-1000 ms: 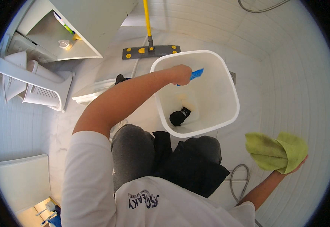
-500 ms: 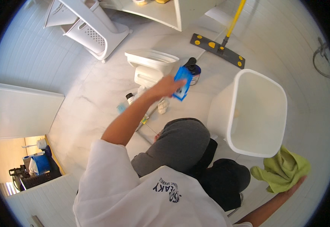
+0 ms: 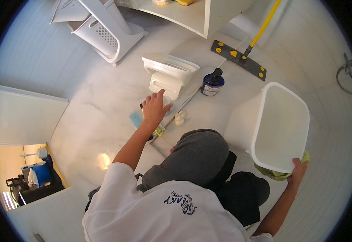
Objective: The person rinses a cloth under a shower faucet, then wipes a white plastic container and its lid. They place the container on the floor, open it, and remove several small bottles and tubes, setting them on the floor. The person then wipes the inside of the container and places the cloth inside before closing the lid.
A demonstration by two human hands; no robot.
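My left hand (image 3: 155,108) is open, fingers apart, above small items on the floor. Near it are a light blue item (image 3: 135,119), a crumpled off-white piece (image 3: 180,117) and a small yellow-green item (image 3: 159,130). Other things under the hand are partly hidden. My right hand (image 3: 298,171) grips the near right rim of a white bin (image 3: 258,121), thumb on the edge. A green cloth (image 3: 273,173) is pinched between that hand and the bin's outside. The bin leans with its mouth toward me, and its inside looks bare.
Beyond my left hand lies a white plastic lid (image 3: 172,66). A dark blue pump bottle (image 3: 212,84) stands beside a thin metal pole (image 3: 188,101). A flat mop (image 3: 238,59) with a yellow handle, an open cabinet (image 3: 180,14) and a white basket rack (image 3: 103,38) are farther back.
The blue packet that my left hand held is out of sight, and that hand has drawn back, opened. My right hand brought the cloth up against the bin and took its rim.
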